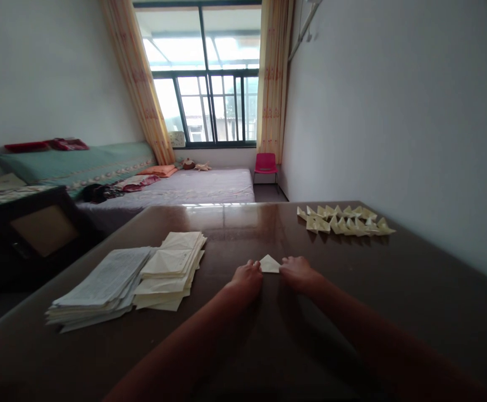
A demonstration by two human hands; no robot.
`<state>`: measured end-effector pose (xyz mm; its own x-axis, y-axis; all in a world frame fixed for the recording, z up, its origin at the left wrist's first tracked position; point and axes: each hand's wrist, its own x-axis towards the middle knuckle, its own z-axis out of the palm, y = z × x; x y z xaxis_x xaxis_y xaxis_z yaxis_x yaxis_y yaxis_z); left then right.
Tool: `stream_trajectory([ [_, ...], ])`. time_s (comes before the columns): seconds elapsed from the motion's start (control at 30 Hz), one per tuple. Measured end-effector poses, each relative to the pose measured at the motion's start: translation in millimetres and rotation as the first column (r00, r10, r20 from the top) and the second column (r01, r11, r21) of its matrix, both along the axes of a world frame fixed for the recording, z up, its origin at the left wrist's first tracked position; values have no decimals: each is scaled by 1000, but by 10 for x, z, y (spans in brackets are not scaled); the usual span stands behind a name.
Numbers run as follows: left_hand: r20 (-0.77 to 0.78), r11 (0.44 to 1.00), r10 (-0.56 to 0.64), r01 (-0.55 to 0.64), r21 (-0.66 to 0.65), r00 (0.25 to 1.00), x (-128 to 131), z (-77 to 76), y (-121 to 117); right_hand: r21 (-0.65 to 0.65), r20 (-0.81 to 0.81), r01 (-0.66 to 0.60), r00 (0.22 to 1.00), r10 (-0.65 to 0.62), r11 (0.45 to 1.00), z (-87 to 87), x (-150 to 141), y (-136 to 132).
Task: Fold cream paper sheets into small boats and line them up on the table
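A small cream sheet of paper (271, 264), folded to a triangle with its point away from me, lies on the dark table. My left hand (248, 278) grips its left corner with curled fingers. At the opposite corner my right hand (299, 272) is closed on the paper too, fingers bent. Both fingertips partly cover the paper's edges. Beyond my right hand, folded paper boats (344, 222) stand in two rows near the table's far right edge.
To the left are a stack of creased cream sheets (170, 262) and a stack of printed papers (101, 282). The glossy brown table (235, 229) reaches toward a bed (210, 184), a pink chair (266, 163) and a window. A dark cabinet (25, 229) stands at the left.
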<state>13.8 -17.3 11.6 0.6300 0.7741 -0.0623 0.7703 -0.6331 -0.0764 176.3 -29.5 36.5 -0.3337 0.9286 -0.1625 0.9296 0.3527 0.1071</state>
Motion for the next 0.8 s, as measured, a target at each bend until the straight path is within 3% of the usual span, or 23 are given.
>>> stream_trajectory([
  [0.1,-5,999,-21,21,-28,1000,-5,102,113,-16,-34,32,999,-33,999,56,-13,230],
  [0.2,17,1000,12,-12,-22,1000,-1,148,225,-21,-99,51,994,-53,998,5,46,379],
  [0.43,166,996,86,-91,23,982,-76,-35,278,-96,-325,67,941,-95,993,-286,272,530],
  [0.6,291,993,115,-107,-41,950,-175,-171,311,-193,-574,148,785,-233,970,-499,304,612],
  [0.7,488,989,145,-129,-66,860,-182,-262,366,-148,-696,92,697,-169,985,-580,306,606],
  [0.8,629,983,182,-163,-89,756,-174,-339,433,-94,-845,27,526,-94,995,-616,284,596],
])
